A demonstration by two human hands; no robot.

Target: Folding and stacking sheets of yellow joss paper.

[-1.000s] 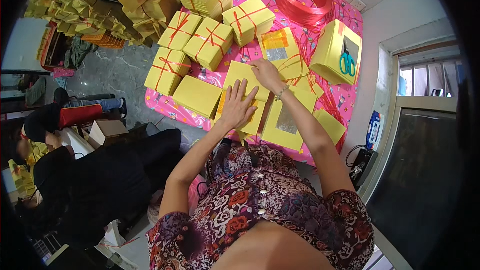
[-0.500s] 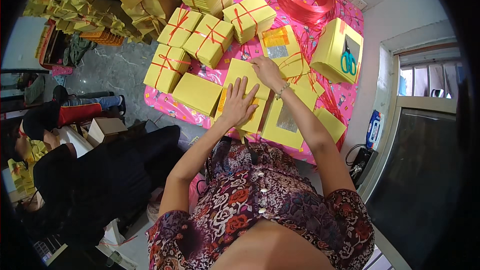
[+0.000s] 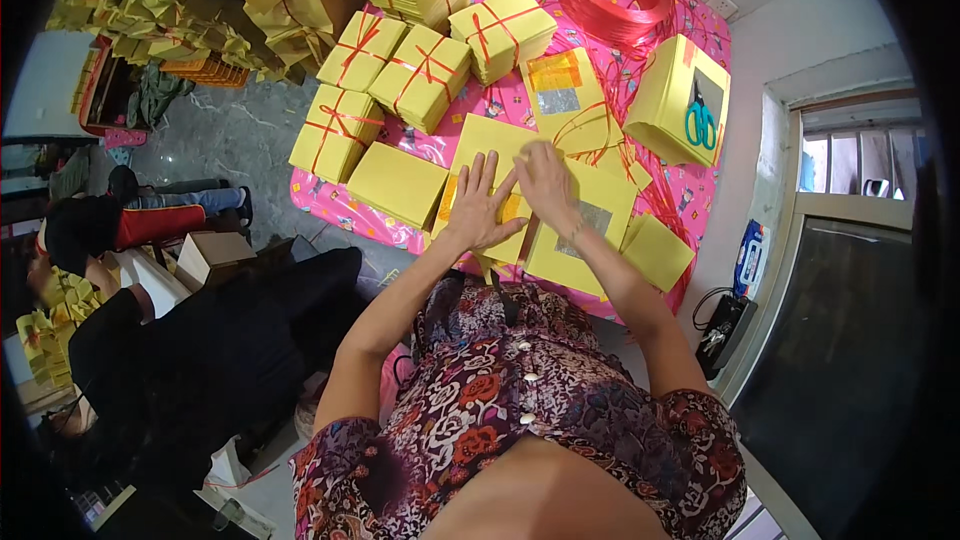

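Observation:
My left hand (image 3: 483, 208) lies flat with fingers spread on a yellow paper piece (image 3: 492, 138) that has an orange patch. Close beside it, my right hand (image 3: 546, 180) presses on the same piece with its fingers bent; its fingertips are slightly blurred, and whatever they pinch is hidden. Partly under my right wrist lies a yellow sheet (image 3: 600, 190) with a grey patch. A plain yellow stack (image 3: 398, 186) sits left of my hands. Beyond them lies a yellow piece (image 3: 543, 73) with orange and grey patches, crossed by thin red strands.
Yellow bundles (image 3: 422, 80) tied with red ribbon stand at the back left. A red ribbon coil (image 3: 610, 28) lies at the back. Teal-handled scissors (image 3: 700, 126) rest on a yellow stack (image 3: 655, 105) at the right. A person in black (image 3: 220, 340) is at the left, near a cardboard box (image 3: 213, 252).
My right hand has drawn nearer and slightly right along the yellow paper, its fingers now bent close to my left hand. The left hand stays nearly in place.

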